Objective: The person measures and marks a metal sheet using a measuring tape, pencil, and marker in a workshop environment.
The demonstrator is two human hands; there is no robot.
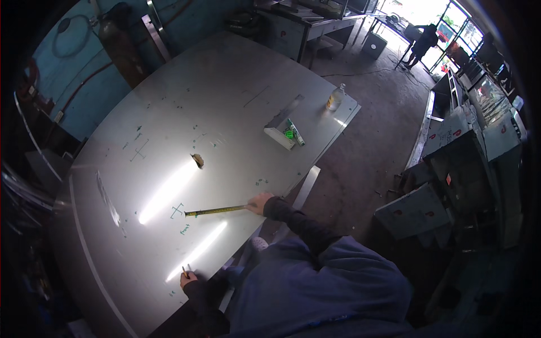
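In front of me lies a large grey metal sheet (236, 73) with green hand-drawn marks (177, 211). My right hand (260, 203) is closed at the sheet's near edge, around the end of a yellow tape measure (217, 210). The tape's blade runs left across the metal, its tip beside a green bracket-shaped mark. Lower left, my left hand (189, 278) is closed on a thin pencil-like stick (183, 271), which points up and away from the edge. Fingers hide most of that stick, and the tape's case is hidden in my right hand.
On the sheet stand a clear bottle (336, 99), an angled metal strip (280, 135) and a green-and-white marker (296, 132). A ragged hole (198, 160) pierces its middle. Metal panels (414, 211) are stacked at right. A gas cylinder (121, 48) stands far left; another person (424, 44) is far off.
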